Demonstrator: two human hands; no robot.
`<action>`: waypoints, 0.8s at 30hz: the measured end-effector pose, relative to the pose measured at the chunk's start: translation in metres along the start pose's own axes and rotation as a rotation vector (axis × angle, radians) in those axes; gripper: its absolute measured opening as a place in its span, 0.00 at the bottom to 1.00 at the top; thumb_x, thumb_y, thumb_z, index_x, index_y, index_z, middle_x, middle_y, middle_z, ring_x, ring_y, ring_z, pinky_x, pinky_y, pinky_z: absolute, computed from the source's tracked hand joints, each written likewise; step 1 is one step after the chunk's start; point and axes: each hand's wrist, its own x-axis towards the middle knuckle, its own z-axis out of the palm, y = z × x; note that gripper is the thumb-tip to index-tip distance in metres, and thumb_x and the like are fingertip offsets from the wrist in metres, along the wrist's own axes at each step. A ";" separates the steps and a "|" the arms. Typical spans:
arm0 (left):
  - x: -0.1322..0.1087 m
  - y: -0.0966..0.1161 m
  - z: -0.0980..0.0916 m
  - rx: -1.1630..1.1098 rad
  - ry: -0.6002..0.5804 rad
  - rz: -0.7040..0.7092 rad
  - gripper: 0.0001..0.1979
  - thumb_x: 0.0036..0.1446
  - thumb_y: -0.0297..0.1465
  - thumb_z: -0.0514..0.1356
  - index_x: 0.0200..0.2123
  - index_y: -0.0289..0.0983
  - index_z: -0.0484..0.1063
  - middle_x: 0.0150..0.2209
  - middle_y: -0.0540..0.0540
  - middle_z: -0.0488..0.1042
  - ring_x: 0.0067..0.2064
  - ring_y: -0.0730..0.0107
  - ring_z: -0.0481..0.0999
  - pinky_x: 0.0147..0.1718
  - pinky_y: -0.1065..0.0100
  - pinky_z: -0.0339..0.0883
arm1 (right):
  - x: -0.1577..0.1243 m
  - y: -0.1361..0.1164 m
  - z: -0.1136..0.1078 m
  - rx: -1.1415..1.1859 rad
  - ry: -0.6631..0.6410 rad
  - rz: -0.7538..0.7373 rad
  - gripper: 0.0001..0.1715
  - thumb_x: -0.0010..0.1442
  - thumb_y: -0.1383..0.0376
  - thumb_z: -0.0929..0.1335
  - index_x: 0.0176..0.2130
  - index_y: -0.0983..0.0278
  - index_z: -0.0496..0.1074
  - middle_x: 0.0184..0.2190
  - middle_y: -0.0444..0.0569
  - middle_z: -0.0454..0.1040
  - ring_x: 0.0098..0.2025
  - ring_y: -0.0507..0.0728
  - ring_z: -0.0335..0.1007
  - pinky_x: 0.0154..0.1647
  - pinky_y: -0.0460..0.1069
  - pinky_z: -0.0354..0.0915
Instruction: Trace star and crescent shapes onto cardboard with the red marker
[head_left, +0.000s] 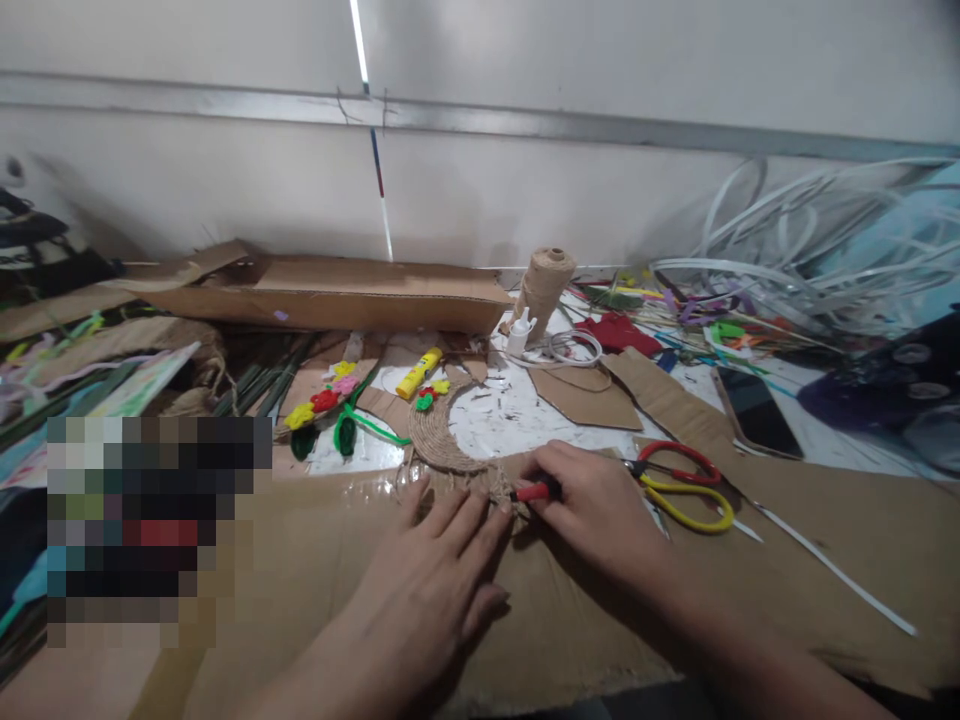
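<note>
The left hand (442, 560) lies flat on the big cardboard sheet (315, 580), fingers straight and slightly apart, their tips touching the frayed lower end of a crescent of coiled twine (442, 435) that rests half on the sheet and half on the white table (510, 410) beyond it. The right hand (592, 510) comes in from the right with its fingers clamped on a small red-handled tool (534, 491). The tool's tip points at the same frayed end, just beside the left fingertips, and the working end is hidden, so I cannot tell whether it is a blade or a point. The step in hand looks like close work on that ragged edge of the crescent, with one hand pinning and the other working. Any further stroke there calls for a firm press from the flat hand and a short, controlled motion away from the fingertips, which sit very near the tip. Scissors (686, 485) lie just right of the right hand. A yellow glue stick (419, 372), a twine spool (546, 280) and a phone (754, 410) sit farther back.
</note>
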 end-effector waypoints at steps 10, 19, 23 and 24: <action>0.001 0.002 0.004 -0.022 -0.022 0.043 0.36 0.76 0.50 0.55 0.75 0.34 0.61 0.74 0.34 0.65 0.73 0.40 0.67 0.69 0.34 0.61 | -0.001 0.005 0.003 0.054 -0.009 -0.021 0.06 0.64 0.72 0.70 0.34 0.62 0.74 0.35 0.49 0.79 0.37 0.61 0.73 0.37 0.52 0.55; 0.005 -0.003 -0.001 -0.072 -0.125 0.046 0.38 0.71 0.45 0.63 0.76 0.33 0.60 0.76 0.36 0.58 0.75 0.41 0.62 0.70 0.37 0.63 | -0.001 0.011 0.007 0.084 0.009 -0.018 0.03 0.63 0.68 0.70 0.36 0.60 0.74 0.36 0.49 0.80 0.38 0.61 0.74 0.37 0.52 0.58; 0.008 -0.004 -0.004 -0.120 -0.155 0.018 0.38 0.72 0.48 0.61 0.76 0.35 0.61 0.76 0.37 0.58 0.75 0.41 0.64 0.71 0.37 0.62 | -0.001 0.012 -0.007 0.303 0.114 -0.030 0.12 0.72 0.62 0.67 0.37 0.59 0.77 0.36 0.49 0.80 0.37 0.61 0.75 0.38 0.53 0.63; 0.009 -0.004 -0.004 -0.133 -0.150 0.011 0.38 0.72 0.49 0.61 0.76 0.35 0.61 0.76 0.38 0.59 0.75 0.41 0.64 0.71 0.37 0.61 | -0.002 0.013 -0.012 0.374 0.161 -0.017 0.14 0.73 0.59 0.66 0.36 0.59 0.77 0.35 0.49 0.80 0.37 0.61 0.75 0.39 0.53 0.64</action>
